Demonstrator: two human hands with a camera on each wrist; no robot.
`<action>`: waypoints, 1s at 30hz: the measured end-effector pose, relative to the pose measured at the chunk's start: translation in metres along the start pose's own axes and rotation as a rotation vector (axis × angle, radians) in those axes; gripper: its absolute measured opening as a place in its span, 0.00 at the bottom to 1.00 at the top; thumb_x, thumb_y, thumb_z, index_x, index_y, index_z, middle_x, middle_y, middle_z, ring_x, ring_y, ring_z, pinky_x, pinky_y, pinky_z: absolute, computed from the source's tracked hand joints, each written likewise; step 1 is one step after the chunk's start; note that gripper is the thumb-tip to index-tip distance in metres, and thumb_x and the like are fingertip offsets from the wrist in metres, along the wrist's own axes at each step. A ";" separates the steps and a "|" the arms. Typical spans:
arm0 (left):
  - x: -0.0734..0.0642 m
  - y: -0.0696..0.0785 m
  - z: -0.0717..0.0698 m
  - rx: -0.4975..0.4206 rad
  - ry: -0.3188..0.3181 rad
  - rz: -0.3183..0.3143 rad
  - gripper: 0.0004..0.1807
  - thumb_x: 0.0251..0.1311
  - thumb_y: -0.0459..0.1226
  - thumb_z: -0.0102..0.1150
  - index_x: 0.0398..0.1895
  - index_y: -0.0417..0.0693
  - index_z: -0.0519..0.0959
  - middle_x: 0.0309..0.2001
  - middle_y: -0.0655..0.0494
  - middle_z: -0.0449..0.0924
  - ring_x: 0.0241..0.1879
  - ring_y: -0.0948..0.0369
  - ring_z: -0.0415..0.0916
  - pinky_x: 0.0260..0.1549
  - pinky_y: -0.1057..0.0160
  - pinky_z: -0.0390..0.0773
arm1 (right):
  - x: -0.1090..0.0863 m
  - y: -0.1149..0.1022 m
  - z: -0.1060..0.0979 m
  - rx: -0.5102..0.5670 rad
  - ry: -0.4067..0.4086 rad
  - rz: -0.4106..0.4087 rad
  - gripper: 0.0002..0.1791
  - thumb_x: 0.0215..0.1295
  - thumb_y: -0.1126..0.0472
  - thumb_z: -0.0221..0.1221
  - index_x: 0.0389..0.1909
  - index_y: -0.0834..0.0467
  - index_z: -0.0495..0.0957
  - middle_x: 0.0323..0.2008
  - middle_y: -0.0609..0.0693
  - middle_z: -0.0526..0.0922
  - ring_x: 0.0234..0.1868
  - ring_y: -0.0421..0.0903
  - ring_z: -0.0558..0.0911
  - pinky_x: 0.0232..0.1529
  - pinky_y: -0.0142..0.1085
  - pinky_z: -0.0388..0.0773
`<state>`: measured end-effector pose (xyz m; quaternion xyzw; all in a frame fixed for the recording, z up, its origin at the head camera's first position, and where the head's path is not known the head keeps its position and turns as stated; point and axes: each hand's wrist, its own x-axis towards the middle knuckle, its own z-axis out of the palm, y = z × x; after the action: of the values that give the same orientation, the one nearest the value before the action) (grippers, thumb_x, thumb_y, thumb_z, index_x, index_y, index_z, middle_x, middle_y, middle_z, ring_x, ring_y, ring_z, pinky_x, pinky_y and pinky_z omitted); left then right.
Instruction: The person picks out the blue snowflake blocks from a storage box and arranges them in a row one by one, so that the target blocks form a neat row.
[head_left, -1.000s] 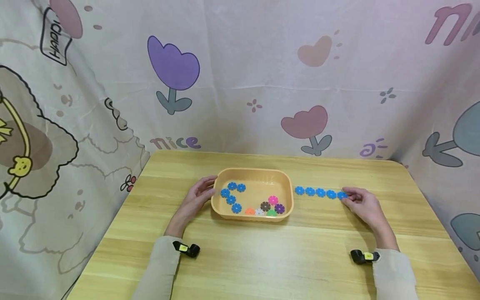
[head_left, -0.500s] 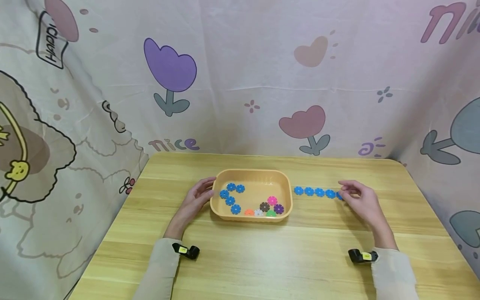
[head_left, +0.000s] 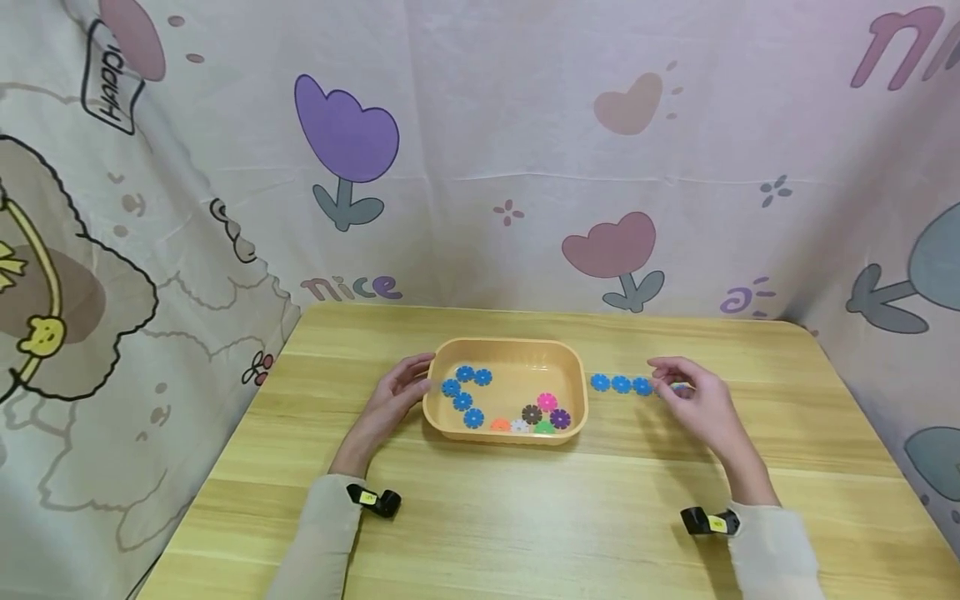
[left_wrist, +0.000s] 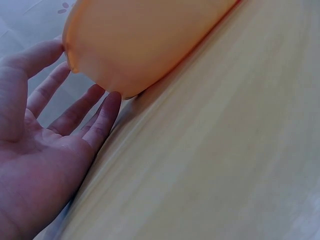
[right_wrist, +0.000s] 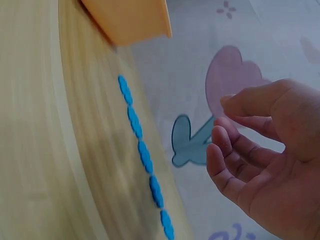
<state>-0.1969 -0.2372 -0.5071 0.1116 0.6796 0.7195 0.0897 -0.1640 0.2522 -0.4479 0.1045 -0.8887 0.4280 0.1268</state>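
I have a row of five blue discs just to the left of the right hand, lying end to end on the table. From the head camera that hand covers part of the row's near end; from its wrist I count all five, seen edge-on. The right hand is released: its fingers bend loosely, apart from the discs.

Over at the left hand, fingertips touch the end wall of the yellow-orange tray, thumb up by the rim. I read that hand as relaxed against the tray, the palm away from it. The tray sits between the two hands, with the row running from just beside its far end toward the right hand.

Inside the tray, on the side nearer the left hand, five more blue discs form a bent line. On the side toward the right hand I see a cluster: pink disc, brown disc, purple disc, green disc, white disc and orange disc.

Behind both hands, past the table, hangs a printed cloth.
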 end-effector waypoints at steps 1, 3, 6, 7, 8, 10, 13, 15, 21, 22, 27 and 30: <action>0.000 0.000 0.000 0.001 0.000 -0.001 0.27 0.73 0.36 0.59 0.74 0.49 0.68 0.72 0.46 0.67 0.69 0.50 0.69 0.61 0.59 0.77 | 0.000 -0.003 0.001 0.000 0.001 -0.008 0.14 0.69 0.69 0.63 0.53 0.64 0.82 0.40 0.54 0.84 0.40 0.33 0.79 0.39 0.22 0.81; 0.000 0.001 0.000 0.003 -0.001 0.003 0.28 0.73 0.36 0.59 0.74 0.48 0.68 0.72 0.45 0.67 0.69 0.50 0.69 0.61 0.59 0.78 | 0.000 -0.010 0.004 0.003 0.003 -0.023 0.14 0.68 0.69 0.63 0.53 0.64 0.82 0.40 0.54 0.84 0.40 0.34 0.79 0.39 0.23 0.81; 0.000 0.001 0.000 0.001 0.002 0.002 0.27 0.74 0.35 0.58 0.74 0.48 0.68 0.72 0.45 0.67 0.69 0.50 0.69 0.61 0.59 0.78 | 0.001 -0.019 0.008 0.016 0.003 -0.045 0.14 0.68 0.70 0.64 0.53 0.63 0.83 0.39 0.53 0.84 0.40 0.36 0.80 0.39 0.24 0.81; -0.001 0.001 -0.001 0.002 0.004 0.002 0.27 0.73 0.35 0.59 0.74 0.48 0.68 0.72 0.45 0.67 0.69 0.50 0.69 0.61 0.59 0.78 | 0.001 -0.022 0.010 0.021 0.003 -0.054 0.14 0.67 0.70 0.64 0.53 0.63 0.83 0.39 0.53 0.84 0.40 0.37 0.80 0.39 0.24 0.81; -0.001 0.001 -0.001 0.001 0.004 0.003 0.27 0.73 0.35 0.59 0.74 0.48 0.68 0.72 0.45 0.67 0.69 0.50 0.69 0.61 0.59 0.78 | 0.001 -0.024 0.012 0.027 0.004 -0.065 0.14 0.67 0.70 0.65 0.52 0.62 0.83 0.39 0.53 0.84 0.40 0.38 0.80 0.39 0.24 0.81; -0.001 0.001 -0.001 -0.001 0.007 0.003 0.27 0.73 0.35 0.59 0.73 0.48 0.68 0.72 0.45 0.68 0.68 0.50 0.70 0.61 0.58 0.78 | 0.002 -0.029 0.016 0.039 0.004 -0.086 0.14 0.66 0.70 0.66 0.52 0.62 0.83 0.39 0.52 0.84 0.40 0.39 0.80 0.39 0.24 0.81; -0.001 0.000 -0.001 0.001 -0.004 0.011 0.27 0.73 0.35 0.59 0.74 0.47 0.68 0.72 0.44 0.67 0.68 0.49 0.70 0.61 0.58 0.78 | 0.002 -0.034 0.022 0.066 -0.002 -0.117 0.15 0.65 0.72 0.66 0.52 0.63 0.83 0.39 0.52 0.84 0.40 0.40 0.80 0.40 0.24 0.82; -0.001 0.000 0.000 0.005 -0.008 0.015 0.28 0.74 0.35 0.58 0.74 0.46 0.67 0.72 0.42 0.67 0.68 0.48 0.70 0.61 0.59 0.78 | 0.002 -0.038 0.027 0.074 -0.014 -0.133 0.15 0.64 0.73 0.67 0.51 0.63 0.83 0.39 0.52 0.84 0.40 0.40 0.80 0.40 0.26 0.83; 0.001 -0.002 0.001 0.017 -0.015 0.015 0.28 0.74 0.36 0.57 0.75 0.45 0.66 0.73 0.41 0.65 0.69 0.48 0.69 0.61 0.60 0.77 | 0.004 -0.052 0.040 0.077 -0.059 -0.155 0.15 0.64 0.71 0.68 0.52 0.62 0.83 0.40 0.51 0.84 0.41 0.43 0.81 0.42 0.32 0.85; 0.001 -0.002 0.001 0.016 -0.016 0.013 0.28 0.75 0.36 0.57 0.75 0.45 0.66 0.73 0.41 0.65 0.69 0.49 0.69 0.61 0.60 0.77 | 0.006 -0.055 0.042 0.083 -0.065 -0.158 0.15 0.64 0.71 0.68 0.52 0.62 0.83 0.40 0.52 0.84 0.41 0.43 0.81 0.42 0.33 0.86; 0.002 -0.003 0.000 -0.006 -0.015 0.006 0.28 0.75 0.36 0.57 0.75 0.46 0.66 0.73 0.42 0.65 0.70 0.49 0.68 0.62 0.59 0.77 | 0.012 -0.068 0.054 0.132 -0.107 -0.173 0.16 0.64 0.71 0.68 0.53 0.62 0.83 0.42 0.52 0.84 0.41 0.46 0.82 0.43 0.40 0.87; 0.002 -0.003 0.000 -0.011 -0.013 0.008 0.28 0.75 0.35 0.57 0.75 0.46 0.66 0.73 0.43 0.65 0.70 0.48 0.67 0.61 0.59 0.77 | 0.015 -0.075 0.062 0.148 -0.134 -0.180 0.17 0.64 0.70 0.68 0.53 0.61 0.82 0.44 0.50 0.84 0.43 0.45 0.82 0.43 0.42 0.87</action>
<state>-0.1991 -0.2366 -0.5102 0.1184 0.6746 0.7228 0.0919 -0.1651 0.1565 -0.4256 0.2213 -0.8483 0.4712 0.0968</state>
